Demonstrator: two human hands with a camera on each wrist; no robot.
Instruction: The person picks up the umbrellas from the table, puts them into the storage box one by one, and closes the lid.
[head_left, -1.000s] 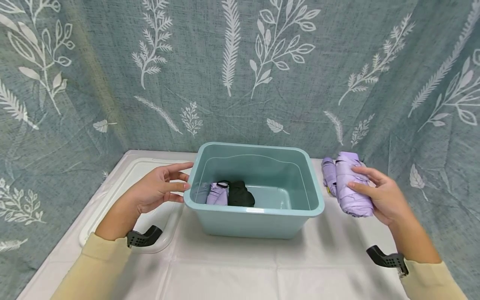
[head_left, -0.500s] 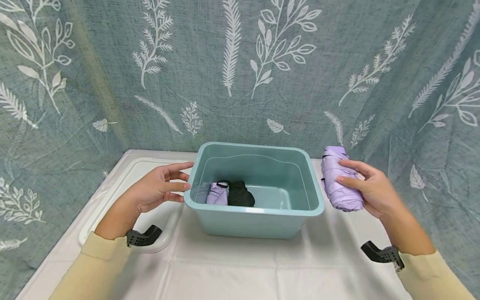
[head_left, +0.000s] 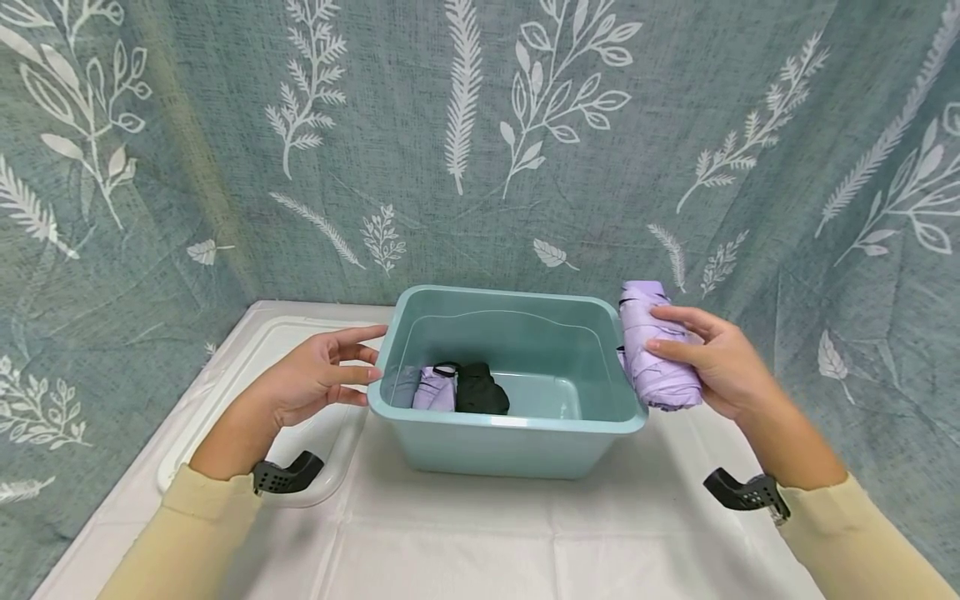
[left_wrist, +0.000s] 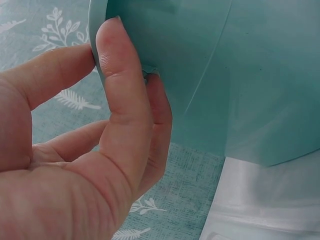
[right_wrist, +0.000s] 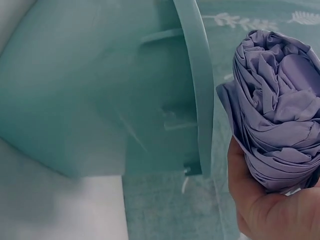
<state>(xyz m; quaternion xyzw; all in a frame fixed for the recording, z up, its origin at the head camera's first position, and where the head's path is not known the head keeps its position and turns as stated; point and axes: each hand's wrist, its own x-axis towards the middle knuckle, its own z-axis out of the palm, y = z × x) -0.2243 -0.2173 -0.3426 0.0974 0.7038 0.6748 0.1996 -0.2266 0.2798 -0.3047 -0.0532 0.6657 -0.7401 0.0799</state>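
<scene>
On the right, my right hand (head_left: 708,354) holds a folded lilac umbrella (head_left: 660,354), fingers and thumb around its wrapped fabric. It is raised beside the right rim of the blue-green bin (head_left: 495,446). Another bit of lilac fabric shows just behind it, mostly hidden. The right wrist view looks at the gathered end of the umbrella (right_wrist: 280,115). My left hand (head_left: 318,379) touches the bin's left rim with loosely bent fingers, and the left wrist view shows the fingertips at that rim (left_wrist: 98,20). Inside the bin, at its left end, lie a lilac bundle (head_left: 435,389) and a black bundle (head_left: 482,389).
A white lid (head_left: 258,350) lies on the table to the left, partly under my left forearm. The table is covered with a white cloth (head_left: 450,533). Behind it hangs a patterned grey-green curtain (head_left: 420,167). A black wrist mount (head_left: 742,492) sits on each forearm.
My right hand has moved left and slightly up with the umbrella, from off to the right of the bin to its right rim. My left hand and the bin have stayed put.
</scene>
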